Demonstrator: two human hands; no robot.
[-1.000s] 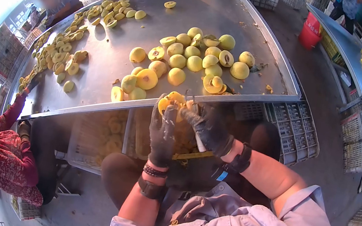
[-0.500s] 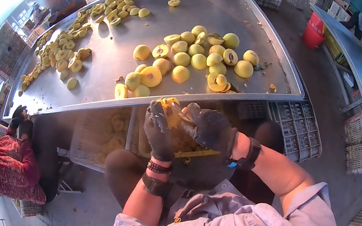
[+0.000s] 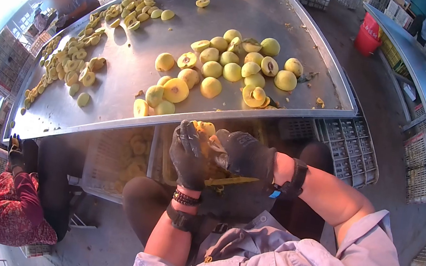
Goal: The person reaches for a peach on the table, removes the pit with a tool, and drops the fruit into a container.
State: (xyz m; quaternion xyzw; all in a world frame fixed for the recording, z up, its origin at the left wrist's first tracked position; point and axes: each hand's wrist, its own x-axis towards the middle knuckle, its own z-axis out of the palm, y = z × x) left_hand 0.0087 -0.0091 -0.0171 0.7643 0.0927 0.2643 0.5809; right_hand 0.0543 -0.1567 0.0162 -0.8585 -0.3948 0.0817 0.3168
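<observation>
Dark gloves cover both of my hands, which are together just below the near rim of the metal table. My left hand is wrapped round a yellow peach, part of it showing above the fingers. Against the peach's right side is my right hand, its fingers closed; a small pale piece shows at their tips, but I cannot make out what it is. Beyond the rim lies a group of whole and halved peaches, some halves with brown pit hollows facing up.
Many peach halves are spread along the table's left side. Under the near edge stands a crate of fruit. A black-gloved co-worker sits at left. Plastic crates and a red bucket stand to the right.
My hands have shifted slightly, and the right one has turned so that its back covers more of the peach. The co-worker at left has raised a hand towards the table.
</observation>
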